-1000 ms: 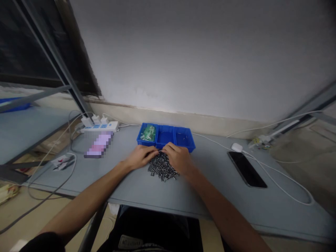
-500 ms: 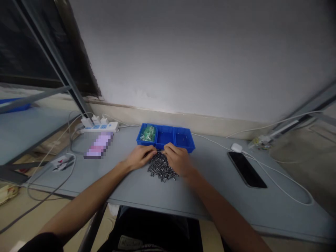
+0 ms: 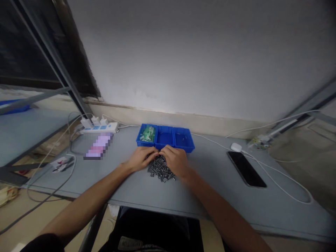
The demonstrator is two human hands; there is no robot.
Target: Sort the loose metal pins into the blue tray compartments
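Observation:
A pile of small dark metal pieces, like screws or pins (image 3: 160,170), lies on the grey table in front of me. My left hand (image 3: 141,158) rests at the pile's upper left, fingers pinched together. From the other side my right hand (image 3: 175,159) leans over the pile's right part, its fingers bent and closed. The fingertips of both hands meet above the far edge of the pile; whatever is between them is too small to make out. Just behind the hands stand three joined blue bins: a left bin (image 3: 139,142) with a green bag (image 3: 149,133), a middle bin (image 3: 165,140) and a right bin (image 3: 189,148).
A phone with a lit, blurred screen (image 3: 98,146) lies left, by a white power strip (image 3: 112,127) with plugs. To the right are a dark phone (image 3: 246,169), a white earbud case (image 3: 236,147) and a looping white cable (image 3: 286,178). The wall rises behind the table.
My right hand has shifted slightly left, and its fingertips have come closer to those of my left hand. The left hand stays nearly in place.

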